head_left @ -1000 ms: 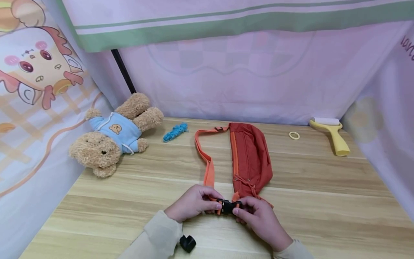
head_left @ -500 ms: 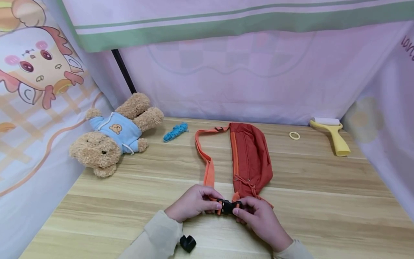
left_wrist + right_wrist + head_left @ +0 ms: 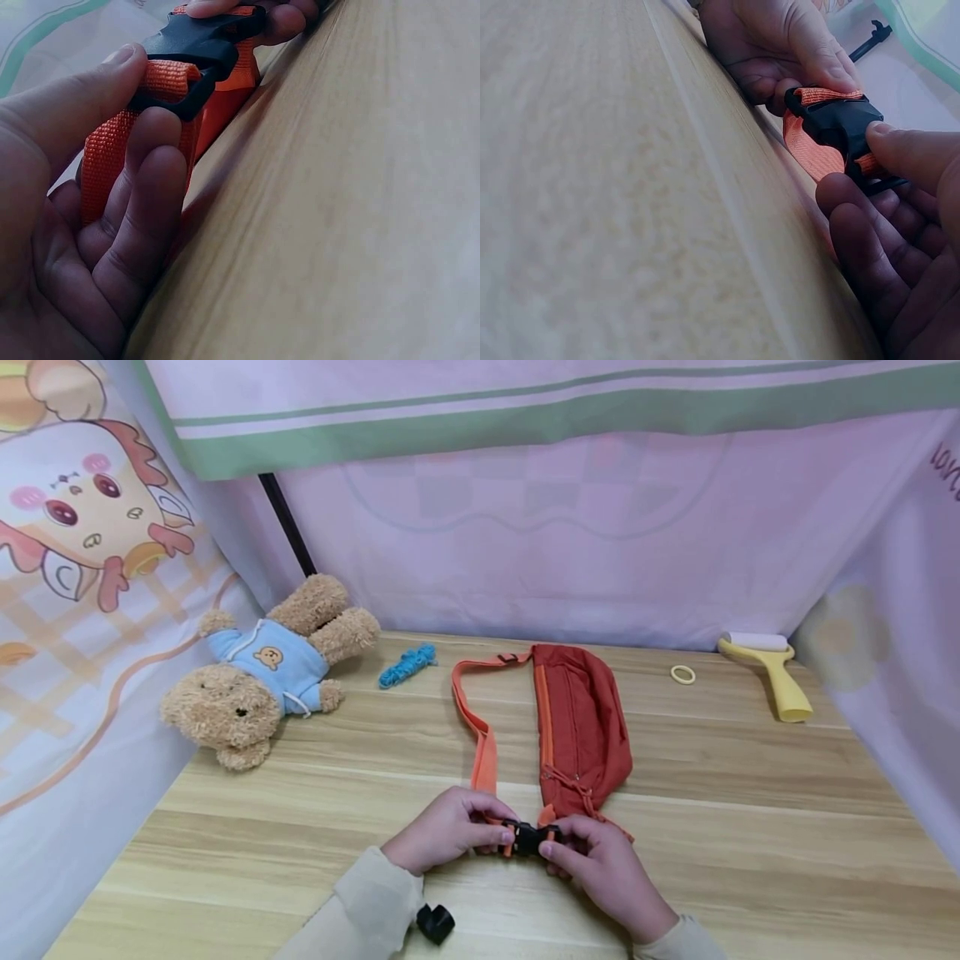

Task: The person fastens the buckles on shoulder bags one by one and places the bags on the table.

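My left hand [image 3: 448, 832] and right hand [image 3: 613, 870] pinch the black buckle [image 3: 529, 839], well inside the table's [image 3: 750, 827] sides; the red bag [image 3: 583, 718], contents hidden, reaches nearly to the back edge.

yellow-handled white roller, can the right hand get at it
Probably, if it lets go first: the right hand pinches the black plastic buckle, but nothing visible blocks the way to the yellow-handled white roller.
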The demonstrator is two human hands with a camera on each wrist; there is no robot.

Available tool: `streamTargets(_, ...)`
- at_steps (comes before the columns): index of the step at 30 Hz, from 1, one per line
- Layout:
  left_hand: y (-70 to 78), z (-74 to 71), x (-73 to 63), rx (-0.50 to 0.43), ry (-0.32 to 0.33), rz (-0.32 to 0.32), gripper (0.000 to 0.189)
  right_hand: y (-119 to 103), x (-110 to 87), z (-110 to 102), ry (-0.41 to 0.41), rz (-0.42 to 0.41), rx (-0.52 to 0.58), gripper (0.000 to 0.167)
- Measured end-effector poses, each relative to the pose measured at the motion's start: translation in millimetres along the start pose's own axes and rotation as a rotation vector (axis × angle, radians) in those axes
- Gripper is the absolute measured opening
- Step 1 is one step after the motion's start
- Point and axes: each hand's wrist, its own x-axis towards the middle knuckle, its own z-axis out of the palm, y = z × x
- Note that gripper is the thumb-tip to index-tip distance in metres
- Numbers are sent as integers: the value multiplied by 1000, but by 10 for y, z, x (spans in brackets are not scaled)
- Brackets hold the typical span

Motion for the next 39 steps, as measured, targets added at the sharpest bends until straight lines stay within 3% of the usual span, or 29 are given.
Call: streamTargets(39, 45, 11, -25, -17, 8, -11, 14, -26, -3, -3, 4, 9, -19, 18)
